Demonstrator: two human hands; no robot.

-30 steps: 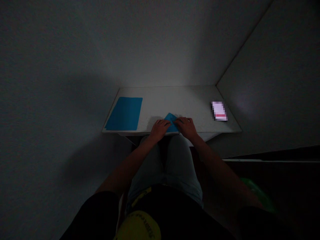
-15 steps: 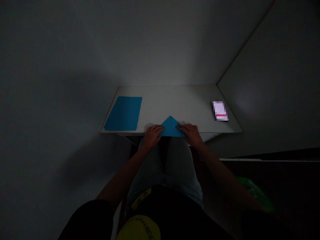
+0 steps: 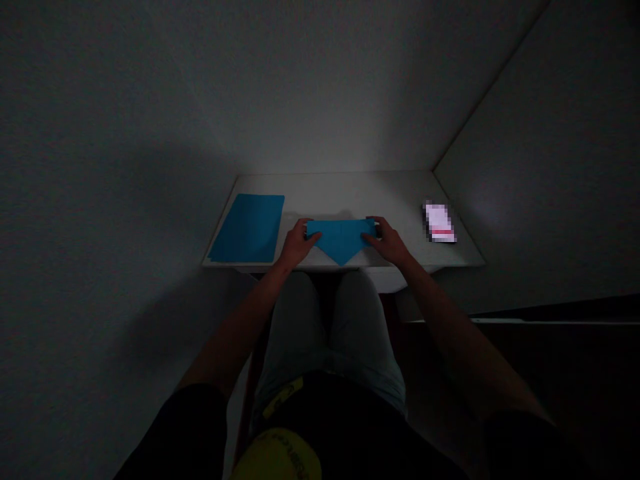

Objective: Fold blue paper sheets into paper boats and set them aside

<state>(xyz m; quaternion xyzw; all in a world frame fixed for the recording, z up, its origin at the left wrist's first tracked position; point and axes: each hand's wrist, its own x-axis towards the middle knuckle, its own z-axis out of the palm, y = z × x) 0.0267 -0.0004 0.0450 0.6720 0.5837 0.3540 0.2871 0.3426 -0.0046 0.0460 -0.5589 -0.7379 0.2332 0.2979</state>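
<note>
A folded sheet of blue paper is held up over the front of the white table, its long straight edge away from me and its point toward me. My left hand grips its left end, with the thumb on the near face and the fingers behind. At the right end my right hand pinches the paper the same way. The fingertips behind the sheet are partly hidden.
On the left part of the white table lies a stack of blue paper. A phone with a lit, blurred screen rests near the right edge. Grey walls border the table at the back and on both sides.
The folded paper has turned over, so its point now faces me instead of the wall. Both hands have lifted it off the table's front edge and moved slightly farther away from me.
</note>
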